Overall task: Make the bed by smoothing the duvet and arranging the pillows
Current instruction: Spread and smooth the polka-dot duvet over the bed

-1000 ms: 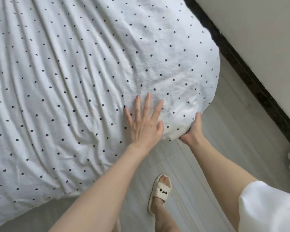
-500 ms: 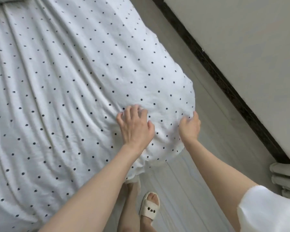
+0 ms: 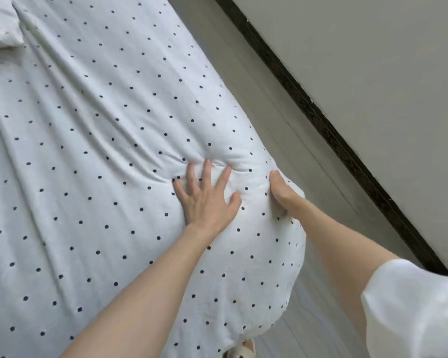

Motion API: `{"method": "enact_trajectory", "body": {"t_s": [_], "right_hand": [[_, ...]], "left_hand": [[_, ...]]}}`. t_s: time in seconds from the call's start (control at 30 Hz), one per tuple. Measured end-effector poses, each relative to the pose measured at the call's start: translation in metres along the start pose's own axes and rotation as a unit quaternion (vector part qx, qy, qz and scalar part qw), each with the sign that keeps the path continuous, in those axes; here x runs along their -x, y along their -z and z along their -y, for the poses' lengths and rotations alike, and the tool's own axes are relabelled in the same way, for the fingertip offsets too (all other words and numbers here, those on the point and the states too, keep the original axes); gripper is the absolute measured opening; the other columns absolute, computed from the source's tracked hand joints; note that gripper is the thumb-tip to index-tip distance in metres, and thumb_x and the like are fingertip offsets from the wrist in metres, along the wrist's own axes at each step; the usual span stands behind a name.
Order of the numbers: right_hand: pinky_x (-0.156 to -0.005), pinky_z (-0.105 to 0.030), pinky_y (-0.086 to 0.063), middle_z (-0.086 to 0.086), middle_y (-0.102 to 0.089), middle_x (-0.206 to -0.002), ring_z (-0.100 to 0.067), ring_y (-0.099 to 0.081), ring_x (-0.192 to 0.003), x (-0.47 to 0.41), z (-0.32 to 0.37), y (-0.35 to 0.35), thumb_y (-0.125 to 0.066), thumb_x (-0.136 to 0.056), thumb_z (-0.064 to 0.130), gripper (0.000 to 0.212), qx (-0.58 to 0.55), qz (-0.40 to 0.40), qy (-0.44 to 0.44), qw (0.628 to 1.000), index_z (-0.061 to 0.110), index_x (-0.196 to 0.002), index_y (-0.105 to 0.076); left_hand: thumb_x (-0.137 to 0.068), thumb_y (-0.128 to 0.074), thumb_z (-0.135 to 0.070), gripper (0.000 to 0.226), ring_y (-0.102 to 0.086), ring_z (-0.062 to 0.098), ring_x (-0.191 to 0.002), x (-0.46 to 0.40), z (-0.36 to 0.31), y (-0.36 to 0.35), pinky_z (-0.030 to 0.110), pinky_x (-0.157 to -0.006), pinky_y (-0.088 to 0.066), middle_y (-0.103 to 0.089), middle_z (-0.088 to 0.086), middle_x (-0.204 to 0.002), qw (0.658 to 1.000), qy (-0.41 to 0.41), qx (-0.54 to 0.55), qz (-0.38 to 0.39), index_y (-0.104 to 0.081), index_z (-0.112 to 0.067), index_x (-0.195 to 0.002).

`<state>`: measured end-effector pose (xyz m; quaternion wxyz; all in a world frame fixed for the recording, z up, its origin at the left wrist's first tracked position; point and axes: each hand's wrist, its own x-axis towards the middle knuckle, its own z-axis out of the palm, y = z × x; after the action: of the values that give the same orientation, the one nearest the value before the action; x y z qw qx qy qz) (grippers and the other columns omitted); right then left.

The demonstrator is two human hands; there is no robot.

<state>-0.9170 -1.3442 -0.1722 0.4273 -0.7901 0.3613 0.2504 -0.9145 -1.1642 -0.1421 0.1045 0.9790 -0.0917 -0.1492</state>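
Two hands work on the duvet point(image 3: 93, 151), white with dark dots, which fills the head view from 12 o'clock round to 7 o'clock. The left hand point(image 3: 207, 200) lies flat at centre, fingers spread and straight, pressing into the fabric. At its 3 o'clock the right hand point(image 3: 279, 189) curls into the duvet's edge; whether its fingers clamp the fabric is hidden. A pillow point(image 3: 0, 29) peeks in at 10 o'clock. Floor point(image 3: 282, 120) and a dark baseboard point(image 3: 329, 125) run past at 2 o'clock.

floor point(image 3: 277, 104) – pale grey boards | skirting point(image 3: 329, 130) – dark strip | wall point(image 3: 373, 60) – plain off-white, soft even light
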Motion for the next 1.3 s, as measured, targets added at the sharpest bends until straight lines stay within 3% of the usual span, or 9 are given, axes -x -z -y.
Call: {"method": "enact_trajectory", "body": {"t_s": [0.1, 0.17, 0.4, 0.6, 0.8, 0.97, 1.07, 1.17, 1.3], "right_hand": [[-0.113, -0.053, -0.018, -0.001, -0.041, -0.144, -0.031, -0.028, -0.137, -0.012, 0.006, 0.012, -0.017, -0.091, 0.052, 0.052, 0.086, -0.004, -0.005, 0.996, 0.023, -0.123, -0.045], [-0.115, -0.048, -0.017, 0.006, -0.039, -0.143, -0.024, -0.027, -0.138, -0.013, 0.004, 0.018, -0.017, -0.09, 0.055, 0.054, 0.051, 0.002, 0.007, 0.999, 0.026, -0.128, -0.042], [-0.105, -0.036, -0.032, -0.015, -0.049, -0.139, -0.031, -0.046, -0.126, -0.039, -0.012, 0.05, -0.027, -0.095, 0.054, 0.064, 0.037, 0.062, -0.099, 0.992, 0.007, -0.13, -0.053], [-0.089, -0.032, -0.048, 0.008, -0.073, -0.104, -0.012, -0.068, -0.096, -0.039, -0.008, 0.082, -0.051, -0.066, 0.067, 0.055, -0.055, 0.271, -0.089, 0.957, 0.031, -0.102, -0.071], [-0.092, -0.035, -0.048, 0.002, -0.072, -0.106, -0.015, -0.066, -0.1, -0.045, -0.011, 0.113, -0.057, -0.072, 0.055, 0.044, -0.072, 0.32, 0.006, 0.945, 0.022, -0.098, -0.072], [-0.054, -0.028, -0.034, 0.016, -0.048, -0.05, -0.002, -0.045, -0.051, -0.043, -0.006, 0.131, -0.033, -0.094, 0.046, 0.04, 0.014, 0.165, 0.193, 0.967, 0.026, -0.06, -0.035], [-0.069, -0.036, -0.04, -0.005, -0.065, -0.081, -0.029, -0.06, -0.082, -0.058, -0.022, 0.144, -0.02, -0.098, 0.044, 0.044, 0.244, 0.09, 0.227, 0.939, 0.02, -0.074, -0.048], [-0.084, -0.039, -0.041, -0.014, -0.062, -0.115, -0.034, -0.056, -0.108, -0.078, -0.039, 0.132, -0.021, -0.099, 0.041, 0.049, 0.305, 0.145, 0.116, 0.934, 0.009, -0.108, -0.057], [-0.082, -0.032, -0.04, -0.012, -0.059, -0.111, -0.03, -0.055, -0.102, -0.1, -0.039, 0.138, -0.039, -0.088, 0.019, 0.025, 0.342, 0.182, 0.033, 0.921, 0.011, -0.106, -0.054]], "left_hand": [[-0.077, -0.054, -0.043, 0.05, -0.017, 0.03, -0.141, -0.009, -0.009, 0.013, 0.063, -0.108, -0.008, -0.032, 0.006, -0.148, 0.997, 0.017, 0.04, -0.059, -0.052, -0.032, -0.126], [-0.076, -0.056, -0.033, 0.043, -0.02, 0.03, -0.141, -0.014, -0.015, 0.017, 0.063, -0.108, -0.009, -0.035, 0.009, -0.147, 0.995, 0.014, 0.051, -0.085, -0.058, -0.024, -0.118], [-0.084, -0.048, -0.038, 0.058, 0.001, 0.027, -0.146, -0.05, -0.041, 0.022, 0.063, -0.109, 0.004, -0.013, 0.005, -0.158, 0.996, 0.0, 0.053, -0.071, -0.036, -0.025, -0.139], [-0.084, -0.047, -0.045, 0.06, 0.007, 0.029, -0.145, -0.066, -0.088, 0.015, 0.064, -0.108, 0.006, -0.009, 0.004, -0.159, 0.995, 0.068, 0.049, -0.049, -0.033, -0.03, -0.14], [-0.086, -0.046, -0.042, 0.056, 0.006, 0.029, -0.145, -0.084, -0.135, 0.009, 0.064, -0.11, 0.003, -0.01, 0.005, -0.158, 0.976, 0.202, 0.049, -0.061, -0.036, -0.027, -0.139], [-0.088, -0.042, -0.039, 0.051, -0.002, 0.028, -0.146, -0.086, -0.153, 0.014, 0.063, -0.111, 0.0, -0.018, 0.002, -0.157, 0.964, 0.208, 0.068, -0.152, -0.04, -0.028, -0.138], [-0.087, -0.039, -0.04, 0.055, -0.007, 0.03, -0.145, -0.083, -0.17, 0.01, 0.063, -0.109, -0.003, -0.021, 0.004, -0.156, 0.972, 0.173, 0.013, -0.158, -0.037, -0.029, -0.14], [-0.089, -0.037, -0.044, 0.059, 0.011, 0.03, -0.145, -0.071, -0.17, -0.013, 0.065, -0.108, 0.003, 0.0, 0.001, -0.16, 0.979, 0.195, -0.057, 0.012, -0.02, -0.035, -0.145], [-0.089, -0.038, -0.045, 0.053, 0.005, 0.026, -0.144, -0.073, -0.147, -0.017, 0.058, -0.109, 0.0, -0.009, -0.005, -0.159, 0.975, 0.194, -0.07, 0.085, -0.028, -0.04, -0.141]]}}
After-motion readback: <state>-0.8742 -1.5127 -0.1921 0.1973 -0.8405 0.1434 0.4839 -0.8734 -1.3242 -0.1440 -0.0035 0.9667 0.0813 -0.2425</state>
